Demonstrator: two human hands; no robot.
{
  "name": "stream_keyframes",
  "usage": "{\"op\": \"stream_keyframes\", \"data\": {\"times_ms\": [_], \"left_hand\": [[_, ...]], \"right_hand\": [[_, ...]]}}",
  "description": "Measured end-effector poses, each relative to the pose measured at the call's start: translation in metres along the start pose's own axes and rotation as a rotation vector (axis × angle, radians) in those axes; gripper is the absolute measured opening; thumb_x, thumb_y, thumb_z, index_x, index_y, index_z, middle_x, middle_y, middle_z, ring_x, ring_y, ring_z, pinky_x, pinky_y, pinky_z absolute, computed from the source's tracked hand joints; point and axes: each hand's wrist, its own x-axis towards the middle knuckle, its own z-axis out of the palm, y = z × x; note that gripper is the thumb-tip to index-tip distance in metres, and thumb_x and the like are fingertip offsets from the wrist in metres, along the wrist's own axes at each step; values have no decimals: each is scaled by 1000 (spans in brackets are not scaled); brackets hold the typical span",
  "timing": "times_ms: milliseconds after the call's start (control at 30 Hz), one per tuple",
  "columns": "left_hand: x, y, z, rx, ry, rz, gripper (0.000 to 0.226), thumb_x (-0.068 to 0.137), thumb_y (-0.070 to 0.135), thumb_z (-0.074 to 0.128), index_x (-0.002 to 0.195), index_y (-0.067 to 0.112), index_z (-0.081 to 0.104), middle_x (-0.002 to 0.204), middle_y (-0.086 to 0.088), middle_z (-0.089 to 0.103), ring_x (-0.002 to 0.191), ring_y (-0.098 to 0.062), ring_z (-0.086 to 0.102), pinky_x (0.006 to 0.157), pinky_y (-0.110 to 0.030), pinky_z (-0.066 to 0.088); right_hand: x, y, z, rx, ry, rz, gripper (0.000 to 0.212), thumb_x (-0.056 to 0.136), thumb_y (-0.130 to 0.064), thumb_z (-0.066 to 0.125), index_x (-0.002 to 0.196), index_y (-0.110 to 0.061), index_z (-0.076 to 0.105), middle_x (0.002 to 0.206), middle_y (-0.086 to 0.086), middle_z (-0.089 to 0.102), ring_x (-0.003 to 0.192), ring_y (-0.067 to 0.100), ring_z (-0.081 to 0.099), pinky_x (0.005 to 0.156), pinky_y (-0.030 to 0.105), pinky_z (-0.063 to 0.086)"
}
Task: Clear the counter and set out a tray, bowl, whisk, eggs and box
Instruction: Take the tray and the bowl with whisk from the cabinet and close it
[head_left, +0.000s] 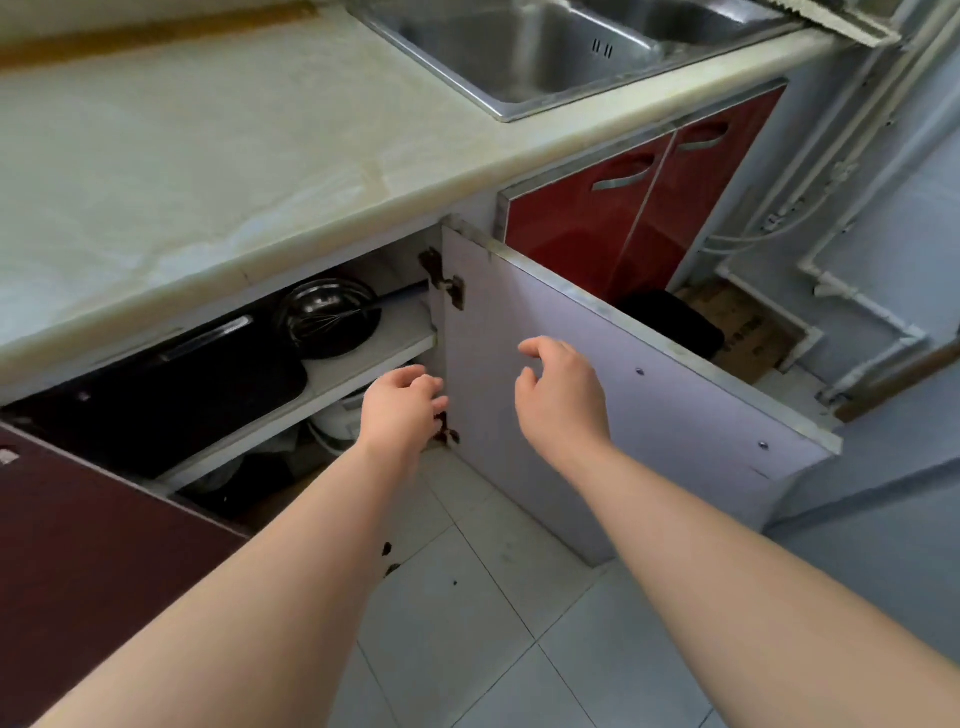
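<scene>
Under the pale counter (208, 156) a cupboard stands open. On its upper shelf (363, 358) lies a black tray (171, 395), and to the tray's right sits a steel bowl (324, 312) with a wire whisk (332, 325) lying in it. My left hand (400, 405) hovers just in front of the shelf's right end, fingers curled and holding nothing. My right hand (561, 395) is in front of the open door's inner face, fingers loosely spread and empty. No eggs or box are in view.
The open door (649, 405) swings out to the right, a dark red door (78, 545) to the left. A white pot (332, 421) sits on the lower level. Steel sink (519, 52) at the back, closed red doors (649, 208) beneath, black bin (675, 322), tiled floor (493, 623).
</scene>
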Motion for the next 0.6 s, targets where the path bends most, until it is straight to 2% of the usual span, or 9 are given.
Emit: {"op": "stream_keyframes", "data": {"times_ms": [67, 100, 167, 233, 300, 400, 467, 600], "left_hand": [[12, -4, -27, -62, 18, -27, 30, 97, 5, 42, 126, 3, 51, 102, -10, 62, 86, -21, 60, 75, -30, 50], [17, -6, -37, -75, 30, -41, 27, 97, 4, 42, 122, 3, 53, 97, -9, 61, 85, -21, 60, 76, -31, 50], [31, -14, -61, -96, 83, -84, 18, 97, 5, 44, 111, 9, 55, 99, -7, 63, 89, -21, 63, 83, -34, 51], [40, -18, -80, -144, 119, -130, 12, 97, 5, 46, 101, 12, 55, 97, -4, 63, 85, -18, 64, 74, -27, 53], [52, -22, -99, -176, 139, -174, 11, 97, 3, 47, 102, 10, 55, 99, -5, 62, 91, -20, 63, 71, -24, 50], [72, -33, -125, -167, 172, -192, 27, 98, 8, 46, 123, 3, 56, 119, -13, 65, 113, -27, 62, 92, -37, 50], [85, -45, -140, -148, 192, -188, 32, 99, 8, 43, 128, -3, 53, 128, -20, 61, 120, -34, 58, 104, -44, 45], [105, -65, -160, -238, 214, -236, 30, 103, 10, 36, 126, 1, 52, 132, -13, 57, 120, -28, 58, 105, -39, 44]], "right_hand": [[1, -13, 24, 20, -41, -2, 36, 94, -9, 43, 127, -15, 56, 130, 1, 58, 121, 22, 50, 99, 33, 43], [2, -19, 34, 31, -58, 1, 36, 94, -9, 43, 127, -15, 57, 129, 1, 58, 120, 22, 51, 99, 34, 43], [5, -30, 59, 54, -94, 4, 36, 94, -8, 42, 126, -14, 58, 129, 2, 59, 120, 21, 52, 99, 33, 44], [8, -39, 81, 53, -117, 2, 35, 95, -9, 42, 125, -14, 59, 127, 3, 60, 118, 21, 54, 97, 29, 44], [12, -49, 104, 43, -133, 6, 33, 95, -9, 42, 123, -13, 61, 124, 4, 62, 114, 22, 56, 88, 26, 43], [19, -58, 136, 78, -161, 33, 33, 95, -7, 44, 121, -11, 63, 120, 8, 65, 110, 26, 59, 78, 22, 40], [26, -60, 162, 101, -187, 66, 31, 96, -10, 46, 120, -10, 64, 118, 11, 66, 109, 28, 60, 74, 19, 35], [42, -61, 213, 220, -238, 144, 27, 98, -16, 45, 108, -2, 67, 108, 14, 68, 103, 28, 63, 74, 23, 42]]}}
